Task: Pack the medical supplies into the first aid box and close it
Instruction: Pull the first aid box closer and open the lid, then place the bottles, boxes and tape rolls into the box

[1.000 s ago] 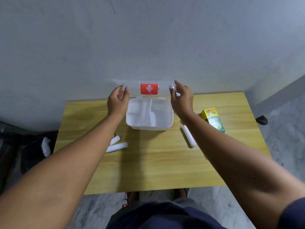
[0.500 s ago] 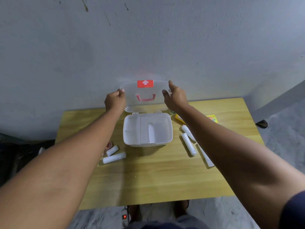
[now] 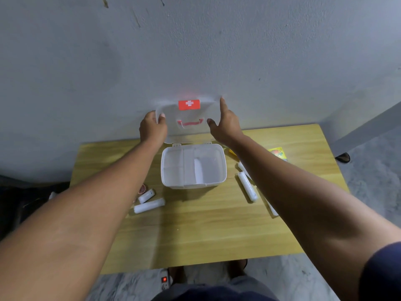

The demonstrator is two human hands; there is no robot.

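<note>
A white first aid box (image 3: 173, 183) stands open on the wooden table (image 3: 206, 231), its divided inside bare. Its clear lid (image 3: 191, 129), with a red cross label and red handle, stands upright against the wall. My left hand (image 3: 152, 129) grips the lid's left edge. My right hand (image 3: 225, 124) rests on the lid's right edge with fingers spread. Two white gauze rolls (image 3: 149, 205) and a small red tin (image 3: 142, 189) lie left of the box. More white rolls (image 3: 247, 189) and a yellow-green carton (image 3: 277, 152) lie to the right, partly hidden by my right arm.
The table's back edge meets a grey wall (image 3: 195, 51). A power strip (image 3: 165, 281) with a red light lies on the marble floor under the table's front edge. A dark object (image 3: 342, 157) sits on the floor at the right.
The lid has swung up and back from half open to fully upright against the wall, both hands following it. The view has tilted, showing more of the table.
</note>
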